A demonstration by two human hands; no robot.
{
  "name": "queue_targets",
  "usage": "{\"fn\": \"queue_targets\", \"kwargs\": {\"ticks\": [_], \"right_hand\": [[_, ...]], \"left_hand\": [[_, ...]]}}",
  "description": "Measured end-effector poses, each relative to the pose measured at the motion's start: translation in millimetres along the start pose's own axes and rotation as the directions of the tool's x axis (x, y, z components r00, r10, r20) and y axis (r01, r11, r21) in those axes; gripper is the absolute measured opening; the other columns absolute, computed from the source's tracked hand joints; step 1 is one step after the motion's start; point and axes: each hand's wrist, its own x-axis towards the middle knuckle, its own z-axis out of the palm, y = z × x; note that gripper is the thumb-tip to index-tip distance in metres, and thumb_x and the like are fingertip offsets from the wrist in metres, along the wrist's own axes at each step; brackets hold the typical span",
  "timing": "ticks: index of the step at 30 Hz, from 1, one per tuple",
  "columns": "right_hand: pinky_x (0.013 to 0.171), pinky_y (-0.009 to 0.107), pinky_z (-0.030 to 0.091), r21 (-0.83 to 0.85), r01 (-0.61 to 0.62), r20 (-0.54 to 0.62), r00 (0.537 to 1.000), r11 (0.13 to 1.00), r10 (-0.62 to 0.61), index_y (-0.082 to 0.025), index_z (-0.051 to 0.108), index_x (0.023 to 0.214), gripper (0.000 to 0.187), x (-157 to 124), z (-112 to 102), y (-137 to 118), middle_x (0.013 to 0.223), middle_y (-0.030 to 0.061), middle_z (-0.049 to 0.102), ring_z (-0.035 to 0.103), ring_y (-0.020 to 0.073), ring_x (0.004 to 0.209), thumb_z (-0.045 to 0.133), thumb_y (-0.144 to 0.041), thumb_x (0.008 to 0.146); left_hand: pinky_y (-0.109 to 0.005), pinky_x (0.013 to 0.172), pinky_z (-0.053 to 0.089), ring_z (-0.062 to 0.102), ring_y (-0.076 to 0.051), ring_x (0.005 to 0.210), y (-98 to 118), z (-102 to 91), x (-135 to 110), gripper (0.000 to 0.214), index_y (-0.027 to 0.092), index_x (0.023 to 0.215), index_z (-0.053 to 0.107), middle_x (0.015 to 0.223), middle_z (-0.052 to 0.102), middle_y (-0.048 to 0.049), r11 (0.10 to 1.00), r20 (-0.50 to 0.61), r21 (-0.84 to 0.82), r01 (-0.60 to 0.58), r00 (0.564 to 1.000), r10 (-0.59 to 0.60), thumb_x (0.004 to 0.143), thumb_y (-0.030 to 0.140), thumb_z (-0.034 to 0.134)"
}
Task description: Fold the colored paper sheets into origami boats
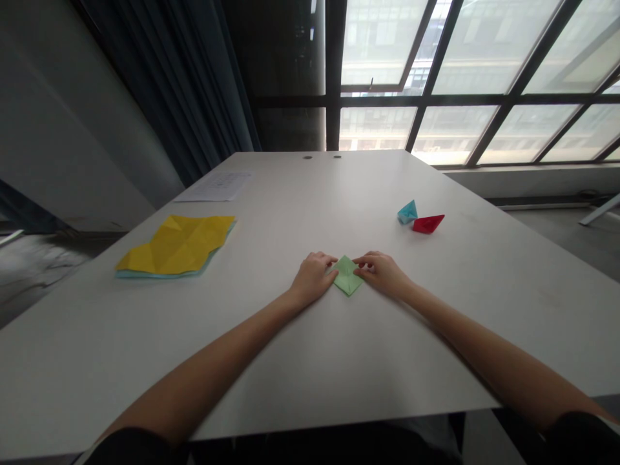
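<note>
A small piece of light green folded paper [347, 278], diamond-shaped with a crease down its middle, lies on the white table in front of me. My left hand [316, 274] holds its left corner between thumb and fingers. At the right corner, my right hand [380, 270] pinches the paper, thumb on top of it. Both hands rest close to the tabletop, and the fingers hide the side corners. Farther back to the right sit a blue folded paper boat [407, 212] and a red folded paper boat [429, 224], touching or nearly so.
On the left of the white table [290, 213] lies a stack of creased paper, a yellow sheet [181, 242] on top and light blue below. Behind it is a printed white sheet [216, 186]. Dark curtains [179, 77] and windows stand beyond the far edge.
</note>
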Motion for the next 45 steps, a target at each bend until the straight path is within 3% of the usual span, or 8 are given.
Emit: {"fn": "queue_targets", "kwargs": {"ticks": [9,13,17,24,31,39,42,45], "right_hand": [[0.057,0.022,0.036,0.036,-0.017,-0.018,1.0,0.999,0.018,-0.019,0.055,0.074,0.005,-2.8,-2.3,-9.2,0.067,-0.0009,0.057,0.048,0.0103,0.057,0.052,-0.022,0.073],[0.057,0.022,0.036,0.057,0.051,0.018,0.998,0.997,-0.052,-0.018,0.053,0.078,0.007,-3.9,-5.5,-9.3,0.069,-0.0009,0.056,0.048,0.0095,0.057,0.048,-0.019,0.075],[0.059,0.022,0.037,0.06,0.098,0.073,0.992,0.993,-0.102,-0.019,0.053,0.084,0.01,-4.2,-7.7,-7.3,0.071,-0.0002,0.057,0.05,0.0106,0.062,0.048,-0.018,0.074],[0.058,0.021,0.037,0.082,0.059,0.075,0.995,0.995,-0.066,-0.019,0.055,0.09,0.015,-4.0,-7.1,-6.4,0.071,-0.0004,0.059,0.05,0.0102,0.06,0.048,-0.021,0.077],[0.054,0.021,0.034,0.046,0.044,0.071,0.996,0.998,-0.047,-0.017,0.058,0.078,0.017,-3.1,-3.8,-9.7,0.062,-0.0015,0.055,0.046,0.0093,0.055,0.048,-0.031,0.078],[0.052,0.02,0.033,0.182,-0.008,0.017,1.0,0.983,0.005,-0.016,0.063,0.077,0.027,-2.4,-5.6,-15.0,0.061,-0.0018,0.058,0.044,0.0085,0.053,0.044,-0.035,0.081],[0.052,0.02,0.033,0.136,-0.005,-0.017,1.0,0.991,0.008,-0.016,0.064,0.073,0.026,-1.0,-5.0,-14.6,0.059,-0.0019,0.058,0.043,0.0085,0.052,0.045,-0.032,0.081],[0.053,0.021,0.034,0.082,-0.001,-0.055,0.998,0.997,0.006,-0.017,0.064,0.071,0.025,0.5,-2.5,-11.6,0.058,-0.0013,0.058,0.045,0.009,0.052,0.046,-0.03,0.08]], "left_hand": [[-0.031,0.077,0.041,0.051,-0.018,0.081,-0.8,-0.6,3.4,0.016,0.017,0.085,0.064,0.082,0.059,-0.0051,0.998,-0.016,-0.063,-0.006,1.0,0.005,0.073,0.02,0.054],[-0.028,0.075,0.041,0.051,-0.016,0.08,1.1,-3.6,3.7,0.009,0.016,0.077,0.061,0.081,0.059,-0.0037,0.994,-0.036,-0.098,-0.055,0.998,0.052,0.074,0.019,0.053],[-0.025,0.068,0.041,0.052,-0.014,0.072,1.7,-5.3,2.8,0.009,0.016,0.077,0.06,0.076,0.06,-0.0018,0.99,0.028,-0.136,-0.043,0.999,0.047,0.076,0.019,0.051],[-0.021,0.059,0.038,0.05,-0.009,0.059,0.8,-4.4,2.8,0.019,0.017,0.083,0.062,0.069,0.061,0.0009,0.968,0.027,-0.246,0.046,0.999,-0.041,0.08,0.028,0.047],[-0.02,0.054,0.034,0.046,-0.009,0.056,6.6,-2.4,4.1,0.025,0.015,0.073,0.059,0.062,0.057,0.0018,0.957,0.06,-0.287,0.041,0.998,-0.025,0.08,0.036,0.047],[-0.02,0.051,0.032,0.041,-0.008,0.052,9.6,0.1,3.5,0.022,0.015,0.072,0.056,0.056,0.049,0.0037,0.955,0.09,-0.297,0.004,0.996,0.023,0.08,0.034,0.048],[-0.022,0.056,0.036,0.045,-0.01,0.058,11.1,0.7,2.4,0.02,0.015,0.078,0.056,0.064,0.052,0.0013,0.971,0.05,-0.233,-0.045,0.997,0.058,0.081,0.033,0.047],[-0.027,0.073,0.04,0.05,-0.015,0.081,13.1,-1.3,0.7,0.019,0.015,0.09,0.054,0.088,0.056,-0.0053,0.978,-0.032,-0.101,-0.185,0.983,0.183,0.077,0.029,0.053]]}}
